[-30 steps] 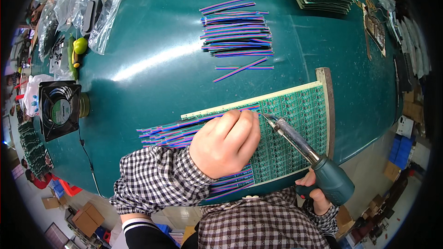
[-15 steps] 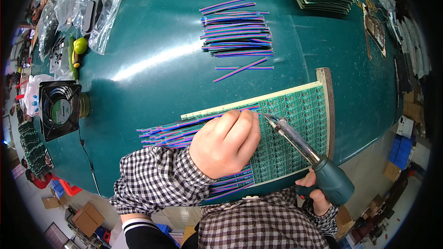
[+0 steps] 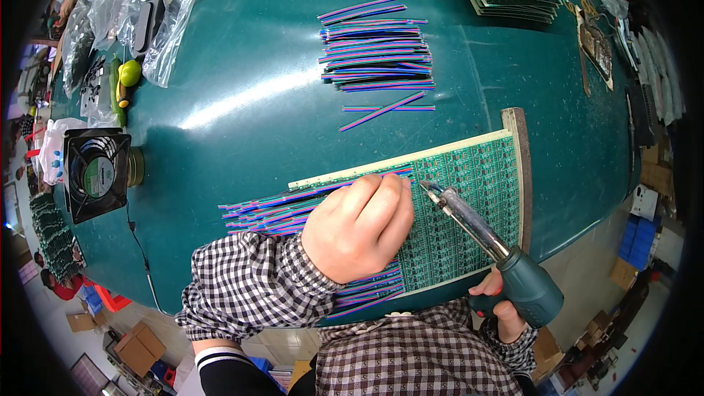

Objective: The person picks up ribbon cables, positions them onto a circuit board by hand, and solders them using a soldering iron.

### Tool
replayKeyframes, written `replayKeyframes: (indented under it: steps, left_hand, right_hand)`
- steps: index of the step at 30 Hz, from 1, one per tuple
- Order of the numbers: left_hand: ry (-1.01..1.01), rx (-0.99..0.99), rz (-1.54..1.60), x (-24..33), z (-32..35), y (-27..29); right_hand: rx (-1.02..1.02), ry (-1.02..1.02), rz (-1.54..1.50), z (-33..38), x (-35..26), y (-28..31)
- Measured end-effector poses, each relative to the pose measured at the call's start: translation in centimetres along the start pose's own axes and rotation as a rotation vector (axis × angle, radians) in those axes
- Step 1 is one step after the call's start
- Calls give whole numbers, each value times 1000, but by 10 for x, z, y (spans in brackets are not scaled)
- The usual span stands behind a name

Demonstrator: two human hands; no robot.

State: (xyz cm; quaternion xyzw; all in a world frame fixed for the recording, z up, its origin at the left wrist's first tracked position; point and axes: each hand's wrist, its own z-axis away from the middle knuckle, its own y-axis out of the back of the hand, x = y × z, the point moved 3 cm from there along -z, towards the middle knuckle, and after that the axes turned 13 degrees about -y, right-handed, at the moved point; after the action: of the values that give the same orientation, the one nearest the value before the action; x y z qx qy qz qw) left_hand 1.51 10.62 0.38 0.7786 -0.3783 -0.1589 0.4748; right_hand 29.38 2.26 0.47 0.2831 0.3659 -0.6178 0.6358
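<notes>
As right hand held green soldering iron, left hand pinched ribbon wire in narrow grip over circuit board.

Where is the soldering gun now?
In the head view, the soldering gun is right of centre, in the right hand, its tip beside the left hand over the circuit board.

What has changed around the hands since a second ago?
Very little. At its tip, the soldering iron seems to have shifted slightly right, away from the left hand; nothing was taken hold of or let go. The right hand still grips the iron, the left hand stays over the circuit board panel, and the wire pile lies as it was.
</notes>
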Motion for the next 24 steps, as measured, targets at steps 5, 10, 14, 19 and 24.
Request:
replayKeyframes:
  steps: [5, 10, 14, 19, 24]
  left_hand:
    - [37, -32, 58, 2, -2, 3]
    - [39, -25, 53, 2, -2, 3]
    - [43, -24, 58, 1, -2, 3]
    - [46, -17, 65, 2, -2, 3]
    - [44, -27, 60, 4, -1, 4]
  right_hand:
    - [37, -38, -120, 1, 0, -3]
    - [31, -22, -111, 0, 1, -3]
    - [22, -34, -108, -1, 0, -4]
    - [31, -25, -95, -1, -2, -5]
    - [37, 9, -132, 4, 2, -4]
